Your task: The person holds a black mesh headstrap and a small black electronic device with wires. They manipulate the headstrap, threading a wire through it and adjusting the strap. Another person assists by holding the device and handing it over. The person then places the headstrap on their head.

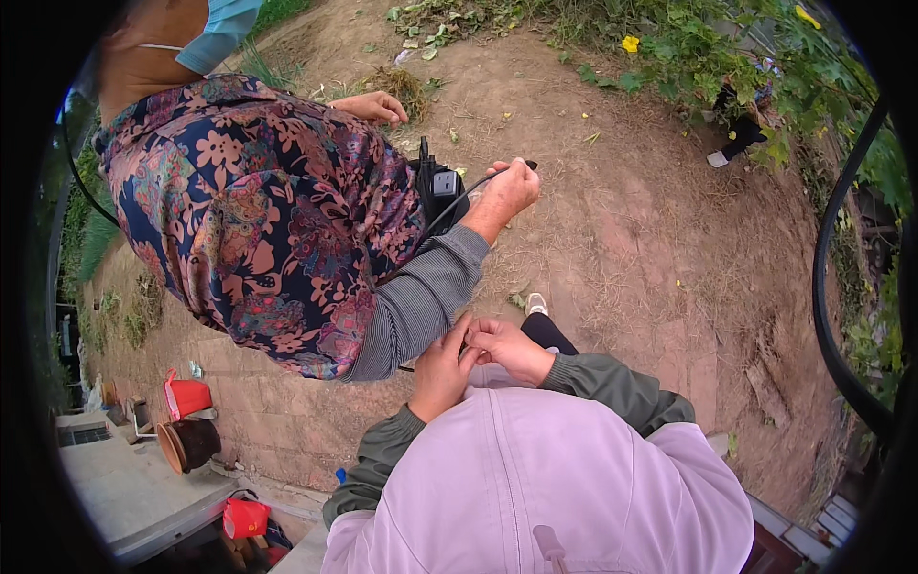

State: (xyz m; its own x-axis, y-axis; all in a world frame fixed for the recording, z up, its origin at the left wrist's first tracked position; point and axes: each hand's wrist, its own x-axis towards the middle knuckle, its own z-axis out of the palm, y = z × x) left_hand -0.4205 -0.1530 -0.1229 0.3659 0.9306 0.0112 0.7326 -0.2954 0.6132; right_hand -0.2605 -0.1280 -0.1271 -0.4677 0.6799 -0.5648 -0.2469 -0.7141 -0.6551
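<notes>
My left hand [440, 376] and my right hand [514, 352] meet in front of my lilac vest [516, 469]. The fingers of both are bent and drawn together; whatever is between them is too small or hidden to make out. A thin dark line shows just left of my left hand. Close by on the left stands a person in a floral top [258, 220] and a blue mask. Their raised hand [513, 196] grips a black cable [459, 199], which runs down toward a black device [445, 184] by their waist.
At the lower left, a red bag [188, 395] stands by a brown pot [188, 445], with another red bag [246, 518] beyond the concrete ledge [134, 488]. Leafy plants [708, 57] partly cover another person [741, 129] at upper right. Dirt and worn paving [650, 268] lie ahead.
</notes>
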